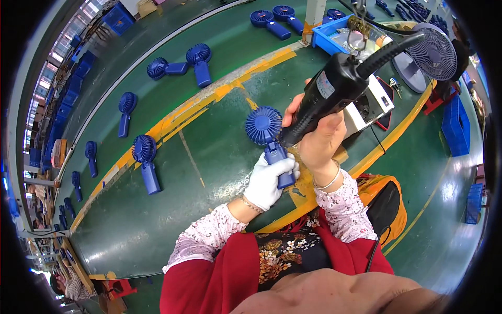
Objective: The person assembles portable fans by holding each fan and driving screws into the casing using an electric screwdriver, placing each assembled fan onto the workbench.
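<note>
In a white glove, my left hand (265, 183) is closed round the handle of a blue handheld fan (264, 126), its round grille pointing away from me. My bare right hand (325, 140) grips a black electric screwdriver (330, 86), held at a slant with its thick cable leading up to the right. The screwdriver's lower end is beside the fan's neck, where head and handle meet. Its bit is hidden, so I cannot tell whether it touches the fan. Another blue handheld fan (146, 162) lies on the green worktop to the left.
More fans, such as one handheld fan (199, 63), lie along the green belt beyond the yellow-taped edge. A light-blue bin (327, 39), a white box-shaped device (379, 99) and a grey desk fan (431, 52) stand at right. An orange-and-black bag (387, 209) is beside my right arm.
</note>
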The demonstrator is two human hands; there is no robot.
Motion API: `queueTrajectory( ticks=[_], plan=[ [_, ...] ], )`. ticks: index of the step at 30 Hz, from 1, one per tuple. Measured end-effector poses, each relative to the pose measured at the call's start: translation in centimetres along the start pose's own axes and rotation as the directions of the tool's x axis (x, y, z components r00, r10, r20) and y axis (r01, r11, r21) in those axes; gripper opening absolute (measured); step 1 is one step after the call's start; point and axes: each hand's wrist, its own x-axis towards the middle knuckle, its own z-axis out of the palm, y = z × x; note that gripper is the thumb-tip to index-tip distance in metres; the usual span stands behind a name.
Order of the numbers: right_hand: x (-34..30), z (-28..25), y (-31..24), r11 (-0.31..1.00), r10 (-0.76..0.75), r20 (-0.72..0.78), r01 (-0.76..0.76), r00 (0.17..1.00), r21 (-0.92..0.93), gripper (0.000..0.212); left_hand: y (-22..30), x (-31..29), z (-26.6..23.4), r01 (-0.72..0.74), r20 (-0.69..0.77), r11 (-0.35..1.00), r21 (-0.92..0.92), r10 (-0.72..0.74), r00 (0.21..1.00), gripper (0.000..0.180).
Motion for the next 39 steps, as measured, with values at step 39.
queueTrajectory(
  ticks=[39],
  plan=[
    [1.2, -0.6, 0.2, 0.979, -0.153, -0.063, 0.142, 0.986, -0.146, 0.055, -0.4, -0.3, -0.1, 0.19, 0.067, 0.97, -0.151, -0.182, 0.981, 0.025]
  ],
)
